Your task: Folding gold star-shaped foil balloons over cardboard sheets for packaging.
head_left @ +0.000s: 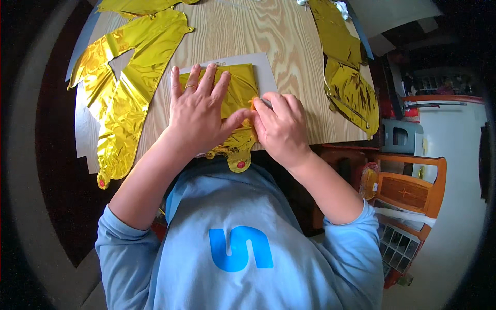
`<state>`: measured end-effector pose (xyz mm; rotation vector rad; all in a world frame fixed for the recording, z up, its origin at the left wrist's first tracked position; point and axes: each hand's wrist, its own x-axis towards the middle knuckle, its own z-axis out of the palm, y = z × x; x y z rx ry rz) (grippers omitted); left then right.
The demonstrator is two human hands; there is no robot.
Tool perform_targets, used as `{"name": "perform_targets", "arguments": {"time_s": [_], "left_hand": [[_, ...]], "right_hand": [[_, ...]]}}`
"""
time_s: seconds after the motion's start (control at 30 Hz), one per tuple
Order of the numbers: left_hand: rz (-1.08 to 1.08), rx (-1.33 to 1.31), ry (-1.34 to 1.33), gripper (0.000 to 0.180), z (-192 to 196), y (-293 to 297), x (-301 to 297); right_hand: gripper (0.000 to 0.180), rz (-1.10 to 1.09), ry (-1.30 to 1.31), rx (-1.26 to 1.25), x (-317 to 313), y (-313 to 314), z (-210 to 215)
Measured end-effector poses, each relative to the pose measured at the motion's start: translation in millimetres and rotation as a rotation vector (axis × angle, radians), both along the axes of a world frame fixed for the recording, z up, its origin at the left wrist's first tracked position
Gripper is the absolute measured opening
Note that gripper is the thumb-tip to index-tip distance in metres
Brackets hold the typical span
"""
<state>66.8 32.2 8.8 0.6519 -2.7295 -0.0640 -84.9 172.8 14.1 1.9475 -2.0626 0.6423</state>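
Note:
A folded gold foil balloon lies on a white card at the near edge of the wooden table. My left hand presses flat on the balloon, fingers spread, a ring on one finger. My right hand is curled at the balloon's right edge, fingertips pinching the foil beside the left thumb. The balloon's neck with a small red valve hangs over the table edge toward me.
A large flat gold foil balloon lies at the table's left. Another gold one lies along the right edge. A wooden chair stands at the lower right beside a white wall. Dark floor lies to the left.

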Motion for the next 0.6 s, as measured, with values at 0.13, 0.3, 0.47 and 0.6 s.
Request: {"name": "perform_targets", "arguments": {"time_s": [0.13, 0.3, 0.47, 0.6], "left_hand": [[0.032, 0.03, -0.003, 0.083, 3.6, 4.5, -4.2], [0.027, 0.041, 0.037, 0.081, 4.5, 7.2, -5.2], [0.028, 0.022, 0.02, 0.081, 0.9, 7.0, -4.0], [0.032, 0.021, 0.008, 0.081, 1.5, 7.4, -4.0]], "right_hand": [[0.025, -0.012, -0.017, -0.006, 2.6, 0.0, 0.5], [0.024, -0.03, -0.011, 0.0, 3.3, 1.0, 4.0], [0.026, 0.004, -0.175, -0.086, -12.1, -0.7, 0.6], [0.028, -0.032, -0.342, -0.128, -25.7, -13.3, 10.1]]}}
